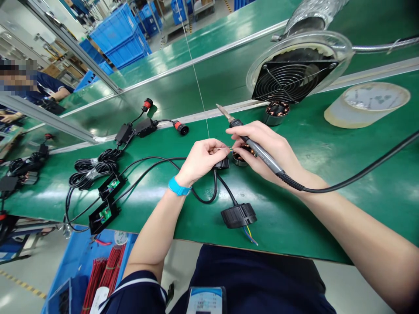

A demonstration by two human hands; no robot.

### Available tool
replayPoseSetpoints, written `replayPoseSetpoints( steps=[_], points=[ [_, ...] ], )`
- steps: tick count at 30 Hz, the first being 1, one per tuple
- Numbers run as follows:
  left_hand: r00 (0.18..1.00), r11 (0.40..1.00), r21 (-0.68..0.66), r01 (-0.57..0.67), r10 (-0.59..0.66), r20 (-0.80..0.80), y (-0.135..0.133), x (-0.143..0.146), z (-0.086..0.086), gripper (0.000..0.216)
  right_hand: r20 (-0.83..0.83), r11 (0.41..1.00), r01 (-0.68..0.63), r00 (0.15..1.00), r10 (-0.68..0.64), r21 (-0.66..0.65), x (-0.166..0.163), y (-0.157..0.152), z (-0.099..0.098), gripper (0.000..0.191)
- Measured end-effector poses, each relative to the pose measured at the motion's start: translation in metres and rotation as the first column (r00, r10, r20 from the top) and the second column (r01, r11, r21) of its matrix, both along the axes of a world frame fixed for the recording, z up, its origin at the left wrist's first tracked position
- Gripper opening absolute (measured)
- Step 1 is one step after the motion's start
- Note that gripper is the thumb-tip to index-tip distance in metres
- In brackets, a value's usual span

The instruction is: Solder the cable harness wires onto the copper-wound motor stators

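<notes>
My right hand [262, 150] is closed around a soldering iron [258, 150], its tip pointing up and away to the left. The fingertips of that hand also pinch at a fine wire just over a small copper-wound motor coil [240, 158]. My left hand [199, 160], with a blue wristband, is closed in a pinch on the thin solder wire [200, 93] that runs down from above, meeting my right fingertips. A black cable [209, 198] loops under my left hand and leads to a round black cap [238, 215] with coloured wire ends.
A black fume fan [293, 78] with a duct stands at the back beside a second coil [277, 111] and a tape roll [366, 104]. Black boxes with circuit boards [106, 203], cable bundles and connectors lie on the left. A blue bin with red wires [101, 274] sits below. Another person sits far left.
</notes>
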State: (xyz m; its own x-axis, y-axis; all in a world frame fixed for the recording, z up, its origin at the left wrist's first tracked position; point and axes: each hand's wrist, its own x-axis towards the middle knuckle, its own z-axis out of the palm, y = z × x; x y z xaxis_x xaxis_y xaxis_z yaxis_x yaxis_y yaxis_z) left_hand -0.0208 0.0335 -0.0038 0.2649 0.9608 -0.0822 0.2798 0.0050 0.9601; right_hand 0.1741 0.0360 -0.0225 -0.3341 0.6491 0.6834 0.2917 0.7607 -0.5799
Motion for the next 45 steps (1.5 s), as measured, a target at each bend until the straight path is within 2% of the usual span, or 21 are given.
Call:
replayPoseSetpoints(
  steps=[11, 17, 20, 26, 31, 35, 39, 45],
  points=[
    [1.000, 1.000, 0.008, 0.025, -0.024, -0.016, 0.000, -0.001, 0.002, 0.026, 0.015, 1.000, -0.009, 1.000, 0.009, -0.008, 0.002, 0.001, -0.003, 0.039],
    [0.995, 0.992, -0.109, 0.062, -0.053, 0.084, 0.002, -0.003, 0.000, 0.036, 0.026, 1.000, -0.018, 0.999, 0.018, 0.016, 0.001, 0.000, -0.002, 0.038],
    [0.990, 0.990, -0.137, 0.038, -0.019, 0.139, 0.003, -0.002, -0.003, 0.036, 0.049, 0.998, -0.017, 0.999, 0.014, 0.062, 0.001, -0.002, -0.004, 0.038],
    [0.975, 0.986, -0.141, -0.087, 0.113, 0.193, 0.000, 0.005, -0.007, 0.024, 0.123, 0.992, 0.020, 0.992, -0.035, 0.126, -0.002, -0.005, -0.015, 0.043],
    [0.968, 0.975, -0.121, -0.185, 0.202, 0.151, -0.005, 0.010, -0.006, 0.024, -0.028, 0.990, 0.113, 0.993, -0.111, 0.082, -0.001, -0.011, -0.007, 0.031],
    [0.962, 0.968, -0.118, -0.221, 0.237, 0.136, -0.007, 0.011, -0.007, 0.031, -0.265, 0.960, 0.266, 0.923, -0.280, -0.088, 0.004, -0.018, 0.001, 0.014],
    [0.964, 0.966, -0.144, -0.215, 0.234, 0.130, -0.006, 0.010, -0.008, 0.032, -0.441, 0.946, 0.259, 0.838, -0.320, -0.195, 0.007, -0.023, 0.002, 0.029],
    [0.967, 0.968, -0.139, -0.207, 0.225, 0.122, -0.003, 0.008, -0.009, 0.032, -0.403, 0.951, 0.225, 0.867, -0.295, -0.212, 0.006, -0.026, 0.003, 0.034]
  ],
)
